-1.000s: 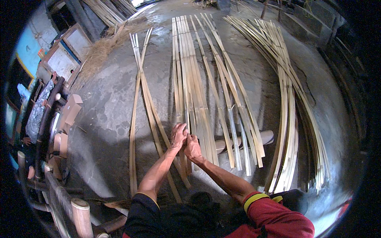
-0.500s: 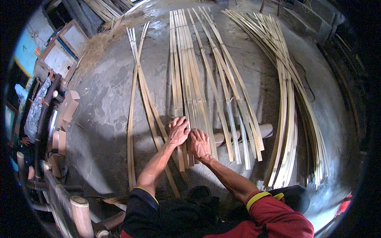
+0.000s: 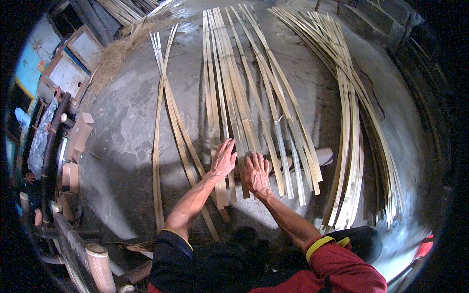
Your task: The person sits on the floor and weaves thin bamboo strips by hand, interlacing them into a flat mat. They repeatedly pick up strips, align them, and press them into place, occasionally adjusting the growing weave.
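Left hand (image 3: 224,158) flat, fingers spread open, pressing near ends of middle bamboo strips (image 3: 229,97) on concrete floor (image 3: 122,127). Right hand (image 3: 255,173) likewise flat on neighbouring strips, grasping nothing. Risk, judged: sharp strip edges may cut palms; strips over log (image 3: 322,156) may slide askew.

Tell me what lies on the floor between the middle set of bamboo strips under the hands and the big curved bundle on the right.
In the head view, only bare grey concrete floor separates the middle strips from the curved bundle; lower down, a pale round pole's end juts into that gap.
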Demonstrator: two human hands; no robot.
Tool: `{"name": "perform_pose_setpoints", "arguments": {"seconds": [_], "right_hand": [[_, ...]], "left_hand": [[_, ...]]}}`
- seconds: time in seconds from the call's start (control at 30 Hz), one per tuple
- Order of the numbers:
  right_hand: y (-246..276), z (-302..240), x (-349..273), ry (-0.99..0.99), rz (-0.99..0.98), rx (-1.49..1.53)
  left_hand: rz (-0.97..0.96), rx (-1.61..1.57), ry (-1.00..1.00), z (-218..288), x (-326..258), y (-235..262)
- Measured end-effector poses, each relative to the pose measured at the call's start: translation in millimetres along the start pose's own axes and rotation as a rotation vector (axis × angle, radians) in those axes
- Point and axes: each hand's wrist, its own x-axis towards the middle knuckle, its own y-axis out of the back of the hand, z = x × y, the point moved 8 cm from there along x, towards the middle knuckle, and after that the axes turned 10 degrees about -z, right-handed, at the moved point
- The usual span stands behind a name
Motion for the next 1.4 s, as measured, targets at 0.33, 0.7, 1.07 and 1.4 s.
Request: {"name": "perform_pose_setpoints", "arguments": {"seconds": [0.33,0.7,1.07,1.4], "right_hand": [[-15.0,-1.7,-11.4,0.039,-0.184,-0.142],[-20.4,7.4,2.3,0.026,-0.156,-0.069],[-23.3,12.1,8.1,0.035,-0.140,-0.081],[18.6,81.0,22.0,-0.174,-0.145,0.181]], "left_hand": [[-0.031,-0.092,0.475,-30.9,30.5,-42.0],[-0.063,-0.489,0.646,-71.9,40.8,-69.3],[-0.054,-0.372,0.599,-64.9,52.2,-62.5],[-0.147,-0.217,0.641,-34.9,44.1,-50.4]]}}
